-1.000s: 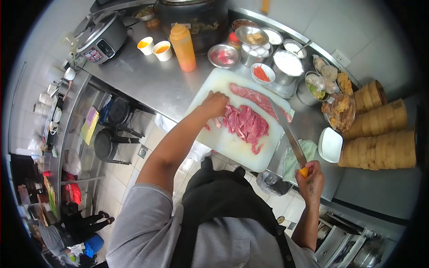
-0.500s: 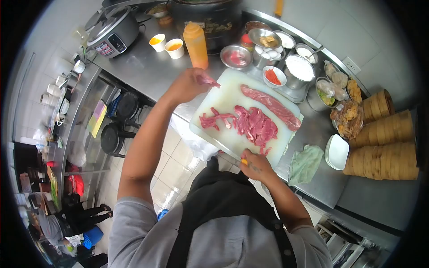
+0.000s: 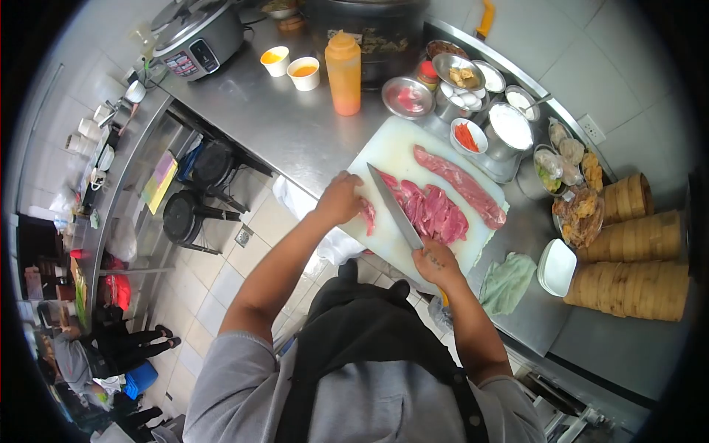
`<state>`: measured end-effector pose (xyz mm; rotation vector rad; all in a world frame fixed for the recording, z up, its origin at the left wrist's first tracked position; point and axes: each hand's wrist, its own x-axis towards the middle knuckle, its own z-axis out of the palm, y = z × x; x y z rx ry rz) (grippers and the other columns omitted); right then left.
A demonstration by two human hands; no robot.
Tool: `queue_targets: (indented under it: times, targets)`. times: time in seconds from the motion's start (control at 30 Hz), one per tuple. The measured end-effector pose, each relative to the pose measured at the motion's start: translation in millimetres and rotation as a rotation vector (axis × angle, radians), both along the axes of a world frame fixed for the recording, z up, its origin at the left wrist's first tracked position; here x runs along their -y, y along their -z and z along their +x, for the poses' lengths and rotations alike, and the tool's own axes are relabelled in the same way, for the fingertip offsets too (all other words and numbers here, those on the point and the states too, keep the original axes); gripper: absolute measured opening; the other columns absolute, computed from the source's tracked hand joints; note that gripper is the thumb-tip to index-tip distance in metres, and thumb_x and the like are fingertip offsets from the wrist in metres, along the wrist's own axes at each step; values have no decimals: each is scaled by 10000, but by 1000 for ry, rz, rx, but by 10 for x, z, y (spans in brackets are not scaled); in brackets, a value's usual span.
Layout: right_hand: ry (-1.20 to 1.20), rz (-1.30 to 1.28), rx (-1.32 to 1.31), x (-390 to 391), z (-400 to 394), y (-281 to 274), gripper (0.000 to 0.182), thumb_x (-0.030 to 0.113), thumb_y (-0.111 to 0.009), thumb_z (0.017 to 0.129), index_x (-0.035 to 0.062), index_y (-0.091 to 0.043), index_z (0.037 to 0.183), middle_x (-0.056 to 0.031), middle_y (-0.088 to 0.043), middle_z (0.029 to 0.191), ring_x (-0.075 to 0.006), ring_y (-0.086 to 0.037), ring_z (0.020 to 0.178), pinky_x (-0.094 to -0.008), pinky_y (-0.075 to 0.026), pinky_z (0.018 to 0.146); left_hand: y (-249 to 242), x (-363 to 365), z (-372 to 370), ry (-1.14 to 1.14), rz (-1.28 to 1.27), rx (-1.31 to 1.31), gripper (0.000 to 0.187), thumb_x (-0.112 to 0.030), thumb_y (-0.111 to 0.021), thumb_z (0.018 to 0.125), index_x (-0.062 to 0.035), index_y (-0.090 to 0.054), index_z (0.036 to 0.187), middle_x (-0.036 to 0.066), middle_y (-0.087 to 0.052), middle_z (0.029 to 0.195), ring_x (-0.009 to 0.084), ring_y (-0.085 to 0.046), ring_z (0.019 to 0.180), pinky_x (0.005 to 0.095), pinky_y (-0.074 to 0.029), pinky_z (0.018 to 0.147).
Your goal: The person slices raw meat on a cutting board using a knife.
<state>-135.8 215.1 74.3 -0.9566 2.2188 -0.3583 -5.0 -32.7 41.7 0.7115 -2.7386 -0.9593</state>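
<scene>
Many raw meat slices (image 3: pixel 442 215) lie cut on the white cutting board (image 3: pixel 391 142), with one long meat strip (image 3: pixel 461 184) left whole beside them; the right hand's (image 3: pixel 437 264) fingers clamp the knife (image 3: pixel 396 210), while the left hand's (image 3: pixel 340 199) curl at smaller meat pieces (image 3: pixel 368 218), their grip unclear.

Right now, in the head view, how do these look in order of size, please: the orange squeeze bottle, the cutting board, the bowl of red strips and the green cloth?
1. Cutting board
2. Squeeze bottle and green cloth: too alike to rank
3. Bowl of red strips
</scene>
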Motion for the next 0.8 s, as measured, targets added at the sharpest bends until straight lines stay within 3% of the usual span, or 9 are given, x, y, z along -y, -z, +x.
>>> queue_targets:
  times: [0.07,0.2,0.27,0.33,0.5,0.57,0.63,0.8]
  targets:
    - [-30,-81,-103,-63,83,-37,353,264,-484,908,-25,-606,1071,-294,-681,917,-451,-673,902,-519,-516,841,79,-84,143,-84,-84,-189,254,-40,-702,756,-18,-673,1007,198,-632,959,398,-594,941,451,-500,834]
    - [-42,-137,-221,-49,265,-134,263,213,-485,928,-19,-589,994,-262,-686,818,-440,-686,785,-523,-537,760,76,-323,282,9,-77,-303,207,-26,-709,717,-37,-673,921,155,-612,952,374,-578,922,447,-492,802]
    - [-175,-183,-315,-37,340,-128,178,151,-500,924,-13,-570,935,-247,-680,761,-421,-690,710,-522,-547,688,152,-338,229,-12,-117,-346,191,-20,-714,705,-31,-654,886,139,-604,919,362,-572,902,438,-493,783]
    - [-210,-138,-297,-50,422,-157,156,123,-503,910,-19,-567,923,-245,-677,752,-415,-691,704,-518,-549,677,188,-331,169,-80,-158,-408,161,-8,-685,668,-28,-615,812,118,-566,849,343,-559,851,445,-476,748]
    - [-300,-61,-255,-148,500,-363,110,66,-517,871,-34,-551,902,-245,-666,730,-411,-687,688,-509,-550,649,223,-285,189,-30,-85,-386,153,-11,-696,661,-36,-621,792,108,-579,852,325,-563,843,422,-483,743]
    - [-271,-72,-190,-131,503,-307,135,117,-534,931,-15,-533,904,-234,-655,734,-422,-673,698,-505,-535,645,237,-256,173,-21,-44,-403,145,-13,-700,659,-40,-621,777,106,-581,845,319,-565,838,413,-486,743]
    - [-368,-288,-247,37,455,289,154,91,-523,889,-47,-539,957,-246,-671,783,-417,-682,732,-500,-549,682,267,-253,173,11,-54,-408,136,-9,-704,654,-44,-626,760,100,-578,819,314,-569,829,403,-489,747]
    - [-199,-200,-178,707,256,225,250,217,-513,967,-21,-572,1014,-249,-678,910,-440,-679,836,-526,-536,748,211,-257,228,50,-63,-393,133,-7,-716,660,-42,-639,763,97,-588,820,308,-581,840,405,-496,747]
